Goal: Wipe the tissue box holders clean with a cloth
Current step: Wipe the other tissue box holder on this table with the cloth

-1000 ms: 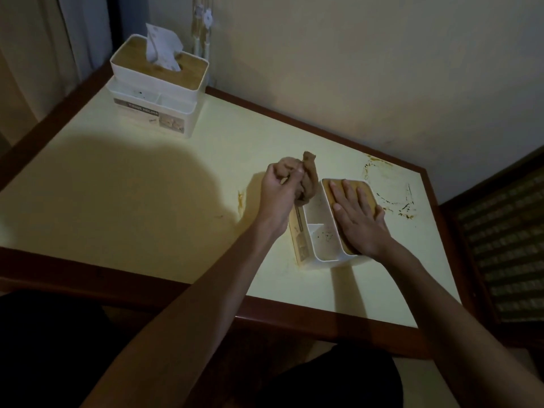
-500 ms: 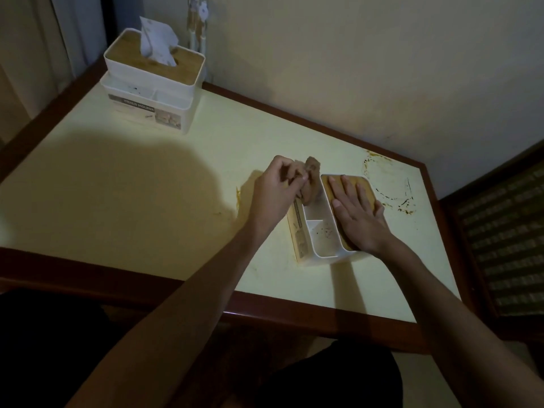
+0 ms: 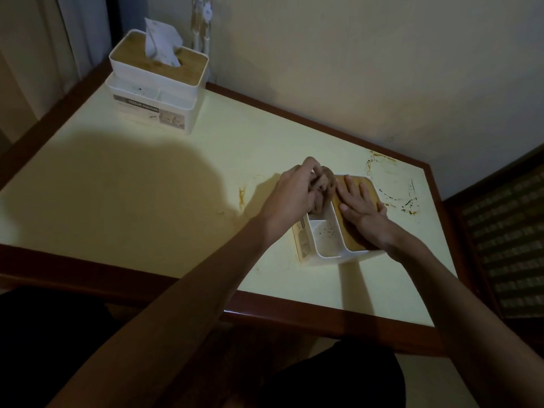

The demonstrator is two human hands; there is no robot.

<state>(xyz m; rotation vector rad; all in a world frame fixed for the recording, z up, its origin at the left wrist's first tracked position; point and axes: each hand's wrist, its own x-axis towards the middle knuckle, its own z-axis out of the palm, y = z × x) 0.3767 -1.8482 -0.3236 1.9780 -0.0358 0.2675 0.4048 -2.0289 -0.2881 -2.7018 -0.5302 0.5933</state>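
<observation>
right hand lay spread on the holder, likely steadying it, while left hand pinched the cloth into its far compartment.

I see two bare forearms with no sleeves on them, and both hands, the left hand and the right hand, are uncovered. Dark clothing covers the lap below.

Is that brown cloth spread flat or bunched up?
Bunched up: the left hand grips the cloth as a wad in the holder's compartment.
</observation>
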